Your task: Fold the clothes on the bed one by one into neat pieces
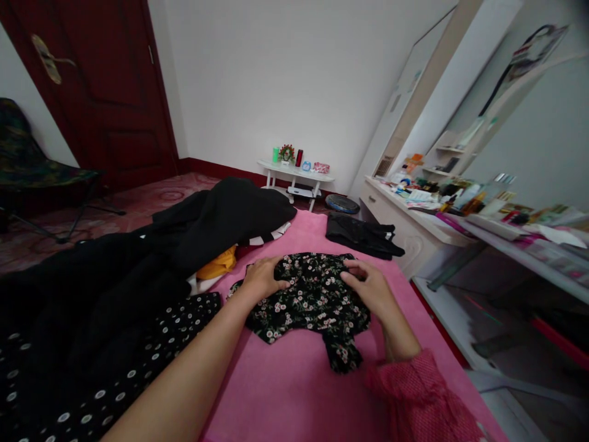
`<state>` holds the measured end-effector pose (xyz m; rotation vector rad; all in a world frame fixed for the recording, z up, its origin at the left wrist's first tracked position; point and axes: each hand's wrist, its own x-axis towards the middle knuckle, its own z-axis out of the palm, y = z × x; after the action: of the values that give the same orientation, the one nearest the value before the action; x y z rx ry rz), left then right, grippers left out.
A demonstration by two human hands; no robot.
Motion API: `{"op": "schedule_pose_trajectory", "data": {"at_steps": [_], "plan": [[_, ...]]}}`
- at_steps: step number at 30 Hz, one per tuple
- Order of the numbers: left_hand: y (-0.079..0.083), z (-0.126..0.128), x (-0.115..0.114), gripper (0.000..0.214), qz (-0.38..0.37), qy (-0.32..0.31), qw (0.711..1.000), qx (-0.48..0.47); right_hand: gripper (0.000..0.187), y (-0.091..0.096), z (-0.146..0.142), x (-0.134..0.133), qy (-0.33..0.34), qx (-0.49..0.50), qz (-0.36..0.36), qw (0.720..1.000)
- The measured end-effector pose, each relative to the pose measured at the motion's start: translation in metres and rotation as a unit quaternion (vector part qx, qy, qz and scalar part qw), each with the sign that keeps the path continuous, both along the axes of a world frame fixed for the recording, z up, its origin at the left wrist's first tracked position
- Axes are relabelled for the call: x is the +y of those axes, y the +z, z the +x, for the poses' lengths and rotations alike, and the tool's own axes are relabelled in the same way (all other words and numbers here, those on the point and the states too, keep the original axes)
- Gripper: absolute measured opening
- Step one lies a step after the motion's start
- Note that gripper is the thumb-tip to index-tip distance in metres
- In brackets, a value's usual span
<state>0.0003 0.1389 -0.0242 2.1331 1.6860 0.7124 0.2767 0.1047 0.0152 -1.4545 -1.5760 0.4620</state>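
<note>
A black blouse (313, 301) with a small pink and white floral print lies spread on the pink bed cover (285, 387), one sleeve reaching toward me. My left hand (263, 279) rests flat on its left side, thumb out across the cloth. On the upper right edge of the blouse is my right hand (368, 287), its thumb and fingers apart and touching the fabric. Neither hand visibly grips anything. Beyond the right hand lies a folded black garment (361, 235).
A heap of black clothes (221, 215) covers the left, with a yellow garment (218, 264) and polka-dot fabric (184, 322). A cluttered dressing table (396, 212) stands right. A small white table (294, 172) is by the far wall, a folding chair (41, 172) at left.
</note>
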Motion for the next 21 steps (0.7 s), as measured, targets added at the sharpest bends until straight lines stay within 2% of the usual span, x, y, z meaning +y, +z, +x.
{"op": "schedule_pose_trajectory", "data": {"at_steps": [2, 4, 5, 7, 9, 10, 12, 13, 14, 16, 18, 19, 21], "plan": [[0.002, 0.001, -0.002, 0.073, 0.008, 0.008, 0.999, 0.032, 0.057, -0.005, -0.015, -0.003, 0.046, -0.074, -0.032, 0.996], [0.005, 0.000, -0.003, 0.064, 0.003, 0.023, 0.998, 0.059, 0.069, -0.013, -0.022, -0.005, 0.034, -0.145, -0.031, 0.988], [0.007, -0.001, -0.003, 0.056, -0.006, 0.032, 0.997, 0.067, 0.064, -0.016, -0.023, -0.006, 0.016, -0.172, -0.028, 0.985], [0.012, -0.003, -0.003, 0.037, -0.031, 0.042, 0.997, 0.060, 0.039, -0.022, -0.019, -0.005, -0.020, -0.201, -0.028, 0.979], [0.019, -0.006, -0.002, 0.023, -0.044, 0.055, 0.997, 0.015, 0.017, -0.022, -0.010, -0.002, -0.061, -0.173, -0.027, 0.983], [0.022, -0.009, -0.001, 0.021, -0.039, 0.068, 0.997, -0.013, 0.016, -0.021, -0.005, 0.000, -0.083, -0.125, -0.021, 0.988], [0.027, -0.015, 0.001, 0.022, -0.016, 0.100, 0.993, -0.057, 0.027, -0.013, 0.006, 0.003, -0.129, 0.029, 0.024, 0.991], [0.029, -0.019, 0.003, 0.022, -0.001, 0.118, 0.991, -0.070, 0.033, -0.007, 0.012, 0.004, -0.155, 0.125, 0.062, 0.978], [0.029, -0.023, 0.004, 0.023, 0.014, 0.132, 0.988, -0.077, 0.037, 0.000, 0.017, 0.004, -0.181, 0.219, 0.105, 0.953], [0.027, -0.030, 0.009, 0.023, 0.034, 0.147, 0.985, -0.086, 0.038, 0.015, 0.027, 0.001, -0.237, 0.369, 0.195, 0.877], [0.022, -0.036, 0.013, 0.023, 0.042, 0.161, 0.981, -0.102, 0.030, 0.031, 0.035, -0.004, -0.286, 0.443, 0.270, 0.805], [0.020, -0.037, 0.016, 0.022, 0.040, 0.166, 0.979, -0.116, 0.026, 0.038, 0.037, -0.007, -0.298, 0.456, 0.299, 0.784], [0.017, -0.039, 0.019, 0.020, 0.034, 0.167, 0.972, -0.164, 0.021, 0.050, 0.038, -0.014, -0.301, 0.449, 0.348, 0.766]]}}
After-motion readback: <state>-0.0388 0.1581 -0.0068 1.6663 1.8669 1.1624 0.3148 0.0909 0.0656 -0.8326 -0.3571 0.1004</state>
